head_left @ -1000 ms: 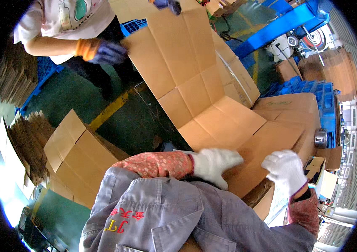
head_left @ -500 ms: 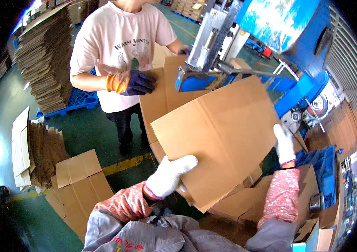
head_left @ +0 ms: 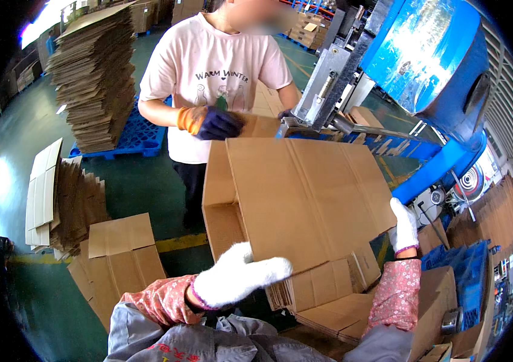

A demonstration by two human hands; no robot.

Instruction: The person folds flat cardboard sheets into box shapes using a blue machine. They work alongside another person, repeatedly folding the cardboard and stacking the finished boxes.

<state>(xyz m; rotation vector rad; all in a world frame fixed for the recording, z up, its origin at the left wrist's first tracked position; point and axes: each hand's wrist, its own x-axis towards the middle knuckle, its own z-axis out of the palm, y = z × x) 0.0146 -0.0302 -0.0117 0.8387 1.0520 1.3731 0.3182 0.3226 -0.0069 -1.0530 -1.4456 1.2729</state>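
At nine o'clock, a low stack of flat brown cardboard (head_left: 81,208) stands on the green floor (head_left: 142,184); at ten, a tall stack of brown sheets (head_left: 96,78) sits on a blue plastic pallet (head_left: 142,137). Near eleven, a co-worker in a pale pink T-shirt (head_left: 226,63) rests a navy glove with an orange cuff (head_left: 219,124) against brown cardboard. At six, the person's white-gloved left hand (head_left: 237,276) grips the lower left edge of a large creased brown cardboard sheet (head_left: 310,199), other fingers partly hidden. The sheet is raised at the centre, its long axis roughly nine to three, its open folded end facing nine, its creases slanting eleven to five. Between three and four, the white-gloved right hand (head_left: 404,228) has its fingers closed on the right edge. At two stands a blue-painted machine (head_left: 428,57).
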